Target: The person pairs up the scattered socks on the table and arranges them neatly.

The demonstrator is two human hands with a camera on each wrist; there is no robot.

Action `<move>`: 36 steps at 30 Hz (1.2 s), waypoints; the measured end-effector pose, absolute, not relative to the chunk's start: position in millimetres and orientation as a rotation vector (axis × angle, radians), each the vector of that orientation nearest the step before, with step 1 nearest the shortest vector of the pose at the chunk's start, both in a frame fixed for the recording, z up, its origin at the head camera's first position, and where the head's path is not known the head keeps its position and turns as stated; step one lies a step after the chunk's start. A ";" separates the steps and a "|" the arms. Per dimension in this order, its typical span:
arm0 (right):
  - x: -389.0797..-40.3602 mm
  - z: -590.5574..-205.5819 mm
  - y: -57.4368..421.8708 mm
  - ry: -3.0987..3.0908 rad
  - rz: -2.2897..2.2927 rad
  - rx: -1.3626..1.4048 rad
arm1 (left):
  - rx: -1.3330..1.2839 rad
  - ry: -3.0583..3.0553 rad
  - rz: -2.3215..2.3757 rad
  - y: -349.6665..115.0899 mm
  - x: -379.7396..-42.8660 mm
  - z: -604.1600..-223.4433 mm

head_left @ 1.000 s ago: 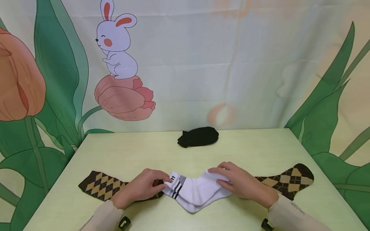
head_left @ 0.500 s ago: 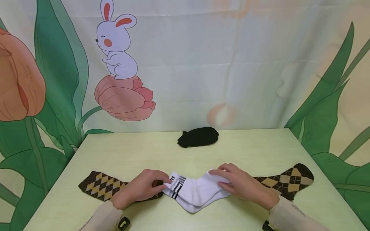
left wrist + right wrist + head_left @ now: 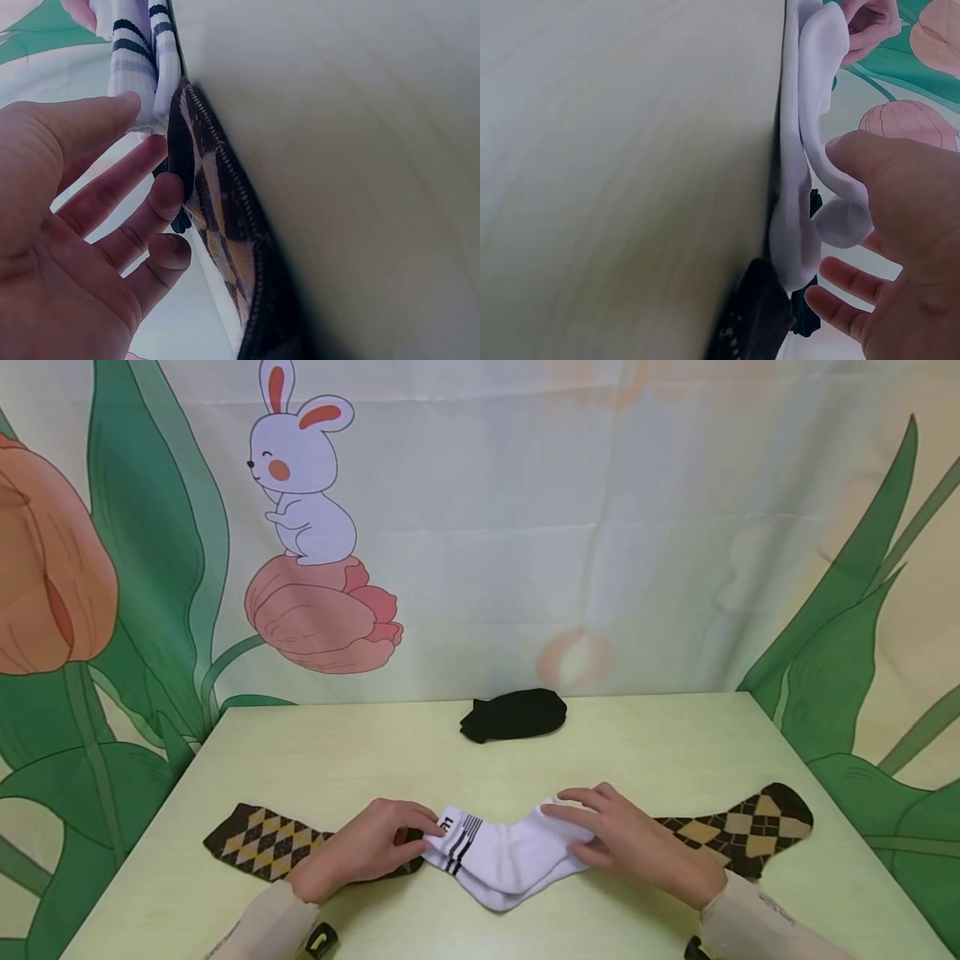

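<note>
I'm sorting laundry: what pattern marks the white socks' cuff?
Black stripes and lettering on the white socks, clearest in the head view.

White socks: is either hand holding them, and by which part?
The left hand pinches the white socks at the striped cuff; the right hand is at the toe end, its grip unclear.

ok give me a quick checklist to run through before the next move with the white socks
1. Left hand at the cuffs: ok.
2. Right hand at the toes: ok.
3. Firm hold by both hands: cannot tell.
4. White socks lined up: not ok, the lower one sticks out past the upper.
5. Left patterned sock and right patterned sock not touching the white pair: cannot tell, hands hide parts.
6. Black bundle well apart, at the back: ok.
</note>
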State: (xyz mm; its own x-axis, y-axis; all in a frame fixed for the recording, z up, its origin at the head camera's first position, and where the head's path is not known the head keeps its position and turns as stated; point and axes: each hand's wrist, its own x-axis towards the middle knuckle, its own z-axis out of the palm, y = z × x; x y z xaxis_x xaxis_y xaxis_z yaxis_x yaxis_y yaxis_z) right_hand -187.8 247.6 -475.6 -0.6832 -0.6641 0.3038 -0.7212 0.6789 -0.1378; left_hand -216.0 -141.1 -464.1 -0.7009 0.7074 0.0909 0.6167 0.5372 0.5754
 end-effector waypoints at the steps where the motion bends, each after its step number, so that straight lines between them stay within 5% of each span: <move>1: -187.6 -476.3 247.9 -2.671 0.353 1.112 | 1.134 2.617 0.887 -141.0 -216.1 -464.1; 36: -188.6 -478.2 249.9 -2.649 0.476 1.112 | 1.146 2.631 0.880 -141.3 -213.7 -464.5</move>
